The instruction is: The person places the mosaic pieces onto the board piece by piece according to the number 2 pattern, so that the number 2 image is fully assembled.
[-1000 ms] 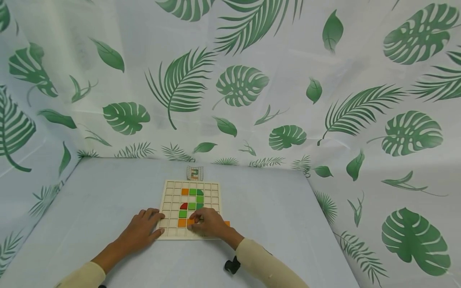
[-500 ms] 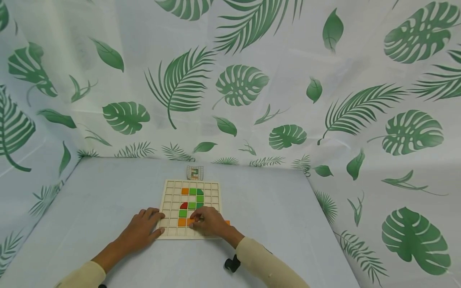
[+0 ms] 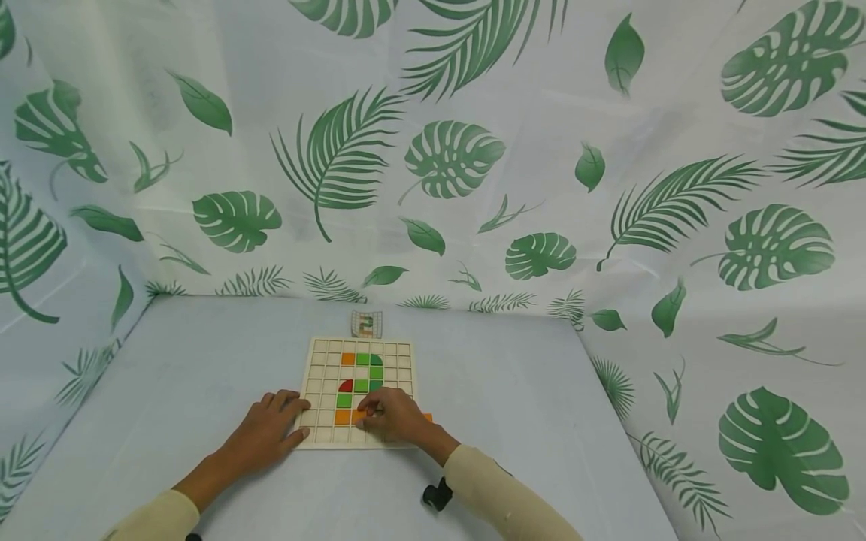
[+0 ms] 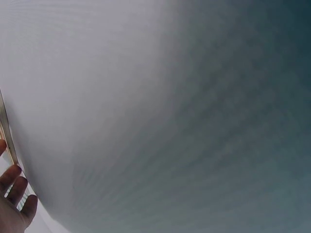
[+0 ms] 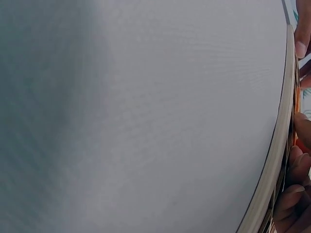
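A pale wooden grid board [image 3: 323, 379] lies on the table, with orange, green and red tiles set in some cells. My left hand [image 3: 260, 432] rests at its left edge, fingers spread and relaxed; the left wrist view catches only those fingers [image 4: 18, 187] beside the board's edge. Over the lower middle of the board, my right hand [image 3: 398, 417] pinches at an orange tile [image 3: 357, 415] between thumb and forefinger, partly covering it. Left of that lies another orange tile [image 3: 342, 417], below a green tile [image 3: 343, 400]. The hand hides the cells beneath it.
Behind the board stands a small card [image 3: 366, 324] with a coloured grid pattern. Some orange [image 3: 427, 418] shows past the board's right edge, behind the right wrist. A black device [image 3: 436, 497] sits under the right sleeve. Leaf-printed sheets [image 3: 460, 161] enclose the table.
The right thumb has shifted very slightly to the right at the orange tile. The left hand and the board have stayed in place.
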`<state>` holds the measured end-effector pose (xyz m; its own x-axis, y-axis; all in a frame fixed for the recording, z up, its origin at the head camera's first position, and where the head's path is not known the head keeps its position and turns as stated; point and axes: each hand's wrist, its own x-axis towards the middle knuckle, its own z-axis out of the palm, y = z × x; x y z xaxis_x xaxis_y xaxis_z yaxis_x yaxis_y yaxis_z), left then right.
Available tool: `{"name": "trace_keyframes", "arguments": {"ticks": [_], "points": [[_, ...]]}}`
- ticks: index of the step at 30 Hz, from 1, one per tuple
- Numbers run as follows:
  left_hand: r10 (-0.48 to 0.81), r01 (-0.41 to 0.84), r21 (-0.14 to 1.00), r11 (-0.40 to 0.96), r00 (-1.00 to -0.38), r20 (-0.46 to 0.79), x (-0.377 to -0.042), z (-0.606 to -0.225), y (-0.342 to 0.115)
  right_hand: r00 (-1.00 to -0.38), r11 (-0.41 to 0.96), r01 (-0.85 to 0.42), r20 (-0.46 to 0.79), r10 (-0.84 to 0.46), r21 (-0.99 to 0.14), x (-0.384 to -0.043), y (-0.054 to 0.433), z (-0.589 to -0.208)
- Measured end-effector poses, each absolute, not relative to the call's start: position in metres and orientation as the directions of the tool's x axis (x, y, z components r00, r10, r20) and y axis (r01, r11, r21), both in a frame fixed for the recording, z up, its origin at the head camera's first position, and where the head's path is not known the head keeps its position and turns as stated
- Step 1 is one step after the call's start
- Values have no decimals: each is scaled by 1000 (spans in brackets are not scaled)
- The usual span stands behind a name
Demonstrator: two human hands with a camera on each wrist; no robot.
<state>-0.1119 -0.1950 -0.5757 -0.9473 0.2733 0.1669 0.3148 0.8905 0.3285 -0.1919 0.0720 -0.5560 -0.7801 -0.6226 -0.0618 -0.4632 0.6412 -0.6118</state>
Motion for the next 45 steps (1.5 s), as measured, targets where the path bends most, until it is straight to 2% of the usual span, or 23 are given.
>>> {"name": "trace_keyframes", "arguments": {"ticks": [12, 18, 27, 36, 40, 45], "points": [[273, 316, 333, 888, -947, 170, -112, -575, -195, -763, 622, -511, -19, -646, -593, -192, 75, -557], [279, 321, 331, 887, -945, 168, -112, -578, -195, -756, 574, -501, 5, -654, -647, -197, 90, -556], [274, 312, 323, 894, -949, 158, -112, -577, -195, -798, 584, -422, -22, -603, -694, -209, 131, -551], [269, 311, 337, 889, -949, 165, -110, -575, -194, -822, 643, -413, -41, -569, -645, -213, 173, -553], [271, 312, 335, 889, -948, 164, -110, -576, -194, -816, 654, -425, -47, -576, -626, -213, 185, -555], [270, 311, 327, 892, -949, 165, -111, -575, -194, -812, 668, -382, -113, -573, -638, -210, 192, -554]]}}
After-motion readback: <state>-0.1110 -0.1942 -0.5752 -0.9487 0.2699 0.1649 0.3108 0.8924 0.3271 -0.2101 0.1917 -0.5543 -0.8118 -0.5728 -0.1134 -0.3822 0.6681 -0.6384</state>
